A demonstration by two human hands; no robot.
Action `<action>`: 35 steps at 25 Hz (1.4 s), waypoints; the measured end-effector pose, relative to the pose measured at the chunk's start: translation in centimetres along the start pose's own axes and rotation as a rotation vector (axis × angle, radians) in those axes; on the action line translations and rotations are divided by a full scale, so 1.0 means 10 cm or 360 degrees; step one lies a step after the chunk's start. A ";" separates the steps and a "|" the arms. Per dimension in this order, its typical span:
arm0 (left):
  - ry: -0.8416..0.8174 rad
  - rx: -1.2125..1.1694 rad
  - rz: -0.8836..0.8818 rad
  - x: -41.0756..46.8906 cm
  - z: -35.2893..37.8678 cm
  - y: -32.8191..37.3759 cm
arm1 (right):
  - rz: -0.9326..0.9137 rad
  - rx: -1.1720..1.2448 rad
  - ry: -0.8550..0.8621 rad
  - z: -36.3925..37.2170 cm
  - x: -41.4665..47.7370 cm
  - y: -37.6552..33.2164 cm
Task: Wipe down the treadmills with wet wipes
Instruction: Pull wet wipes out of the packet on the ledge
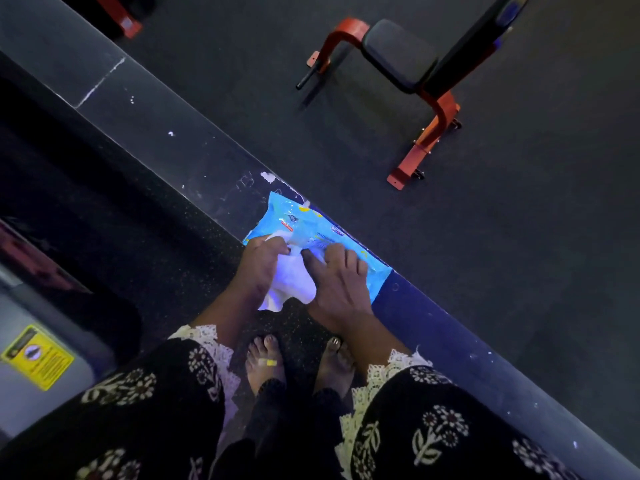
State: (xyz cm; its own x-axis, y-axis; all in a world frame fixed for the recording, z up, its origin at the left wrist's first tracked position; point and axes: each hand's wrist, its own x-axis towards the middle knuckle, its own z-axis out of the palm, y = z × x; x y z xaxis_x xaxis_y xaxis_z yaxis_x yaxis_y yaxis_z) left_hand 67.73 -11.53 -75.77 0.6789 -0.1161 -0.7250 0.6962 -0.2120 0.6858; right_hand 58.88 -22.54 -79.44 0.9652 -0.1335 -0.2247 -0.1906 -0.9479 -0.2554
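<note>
Head view: the pack of wet wipes (322,230) lay on a dark ledge (156,133), its long axis along the ledge's edge.
Left hand (259,268): the fingers pinched a white wipe (294,278) at the pack's opening, and the sheet hung toward the person.
Right hand (337,285): the fingers were spread flat and pressed the pack down, gripping nothing.
Key relation: the wipe lay between both hands, nearer the left one; the pull probably had to go toward the body, across the pack's long axis.

Past the long dark raised ledge (166,133) I have open dark rubber floor (519,237), until the red-framed bench with black pads (401,53) far right. Near left, a grey treadmill body (20,306) blocks me. A blue plastic wipes packet (311,223) and white wet wipe (294,278) lie at the ledge ahead.
</note>
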 end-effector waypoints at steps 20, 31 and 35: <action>-0.0454 0.2153 0.0735 -0.31 -0.02 -0.25 | 0.0310 0.0408 0.0455 -0.34 -0.37 -0.08; 0.0108 0.0562 0.0341 -0.81 -0.14 0.23 | 0.0422 0.0920 -0.0281 -1.02 -0.33 -0.43; 0.0054 -0.0535 0.0191 -1.47 -0.33 0.90 | 0.0797 0.1893 -0.0184 -1.88 -0.54 -0.98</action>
State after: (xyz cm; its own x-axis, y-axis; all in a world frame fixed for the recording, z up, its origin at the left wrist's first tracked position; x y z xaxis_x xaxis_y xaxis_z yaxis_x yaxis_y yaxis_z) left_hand 64.79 -8.50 -58.78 0.7637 -0.0871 -0.6396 0.6452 0.1329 0.7523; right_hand 58.88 -17.98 -58.02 0.7335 -0.3145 -0.6025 -0.6230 0.0432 -0.7810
